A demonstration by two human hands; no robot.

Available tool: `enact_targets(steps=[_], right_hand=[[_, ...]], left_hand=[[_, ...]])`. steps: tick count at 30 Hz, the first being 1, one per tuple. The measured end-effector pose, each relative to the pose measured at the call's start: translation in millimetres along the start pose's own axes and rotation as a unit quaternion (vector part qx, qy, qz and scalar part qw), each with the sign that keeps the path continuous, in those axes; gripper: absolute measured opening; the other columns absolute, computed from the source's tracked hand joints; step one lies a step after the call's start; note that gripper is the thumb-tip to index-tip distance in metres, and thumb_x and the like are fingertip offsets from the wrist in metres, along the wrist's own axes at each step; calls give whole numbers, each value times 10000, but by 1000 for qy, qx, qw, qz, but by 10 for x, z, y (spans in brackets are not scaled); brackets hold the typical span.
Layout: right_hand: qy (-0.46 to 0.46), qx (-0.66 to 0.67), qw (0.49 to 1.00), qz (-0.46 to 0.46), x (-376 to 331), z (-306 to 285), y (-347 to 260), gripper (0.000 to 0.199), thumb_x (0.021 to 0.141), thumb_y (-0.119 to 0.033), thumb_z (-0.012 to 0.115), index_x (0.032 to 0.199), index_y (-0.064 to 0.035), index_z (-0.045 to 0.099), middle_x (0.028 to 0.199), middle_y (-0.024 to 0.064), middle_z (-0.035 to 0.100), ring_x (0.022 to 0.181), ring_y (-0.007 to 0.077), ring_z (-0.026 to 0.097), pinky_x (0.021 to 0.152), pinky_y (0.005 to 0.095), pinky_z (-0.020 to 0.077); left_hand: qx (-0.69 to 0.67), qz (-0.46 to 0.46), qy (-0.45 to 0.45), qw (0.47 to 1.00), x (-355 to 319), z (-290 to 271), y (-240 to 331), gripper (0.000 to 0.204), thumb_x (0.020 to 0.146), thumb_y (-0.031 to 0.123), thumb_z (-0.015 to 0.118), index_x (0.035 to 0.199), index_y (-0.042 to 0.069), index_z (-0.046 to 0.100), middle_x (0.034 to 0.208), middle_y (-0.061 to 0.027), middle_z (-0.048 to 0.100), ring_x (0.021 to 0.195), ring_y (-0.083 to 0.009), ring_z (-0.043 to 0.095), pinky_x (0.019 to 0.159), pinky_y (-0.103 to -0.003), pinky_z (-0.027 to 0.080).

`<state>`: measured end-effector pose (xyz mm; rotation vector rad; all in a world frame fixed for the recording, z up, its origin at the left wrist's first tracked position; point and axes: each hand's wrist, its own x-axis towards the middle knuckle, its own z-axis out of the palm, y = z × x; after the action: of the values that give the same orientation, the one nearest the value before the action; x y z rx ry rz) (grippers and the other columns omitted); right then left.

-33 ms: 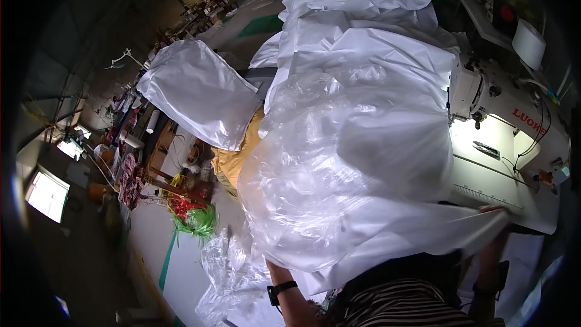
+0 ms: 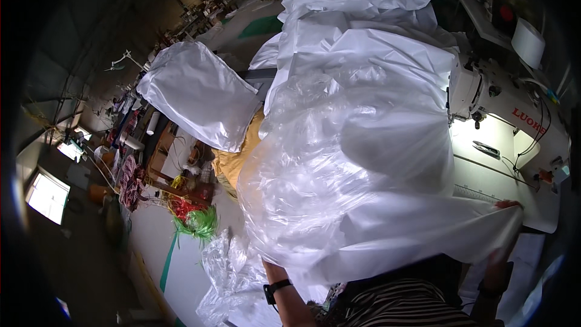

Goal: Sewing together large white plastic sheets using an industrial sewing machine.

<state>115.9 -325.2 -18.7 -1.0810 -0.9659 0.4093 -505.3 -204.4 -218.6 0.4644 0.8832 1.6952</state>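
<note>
The right hand (image 2: 507, 221) pinches the white fabric's (image 2: 387, 115) corner at lower right, best kept taut; the left hand's grip is hidden.

— What stands on the right?
— A white sewing machine (image 2: 508, 115) on its pale counter (image 2: 484, 169), with a white thread cone (image 2: 528, 42) behind it.
— And on the left?
— A bulging white sack (image 2: 196, 94), a yellow cloth (image 2: 239, 160) beneath it, green and red scraps (image 2: 193, 218) on the floor, and a bright window (image 2: 47, 195).
</note>
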Motion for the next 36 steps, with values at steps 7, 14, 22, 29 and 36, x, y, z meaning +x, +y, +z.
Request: enact_targets(steps=[7,14,22,29,36], right_hand=[[-8,135,991,-5,-62,-823,-36,407,951,-243,540,1288,-23,480,1212,115,563,1137,231,532,1038,437,387],[-275,198,937,86,46,-39,-658,457,910,-167,596,1332,-27,489,1306,129,545,1221,243,515,1089,439,366],[-686,-59,692,217,-264,1265,-484,468,816,-25,645,1278,-78,592,1310,94,599,1246,263,544,1052,344,420],[-596,104,686,404,-504,1151,-331,276,841,-78,681,1106,-1,672,1186,131,664,1119,226,622,982,312,445],[-506,238,733,386,-514,981,-422,280,895,-158,675,1116,13,670,1179,187,655,1150,306,603,1015,407,434]], left_hand=[[60,31,79,995,738,226,873,584,994,462,439,1385,29,452,1345,-129,529,1212,-258,515,1010,-384,437],[38,-64,76,994,170,722,604,733,944,596,465,1457,82,367,1435,-127,450,1307,-318,430,1082,-438,364],[73,-275,148,947,-1063,542,-962,252,995,292,538,1147,90,528,1176,-117,604,1089,-281,606,894,-481,530],[268,-191,245,912,-666,500,-1016,687,896,496,647,1326,29,383,1290,-145,506,1163,-255,533,825,-458,485],[293,-338,208,870,-492,372,-2019,637,854,379,709,1261,-52,477,1127,-163,594,896,-242,622,578,-365,506]])
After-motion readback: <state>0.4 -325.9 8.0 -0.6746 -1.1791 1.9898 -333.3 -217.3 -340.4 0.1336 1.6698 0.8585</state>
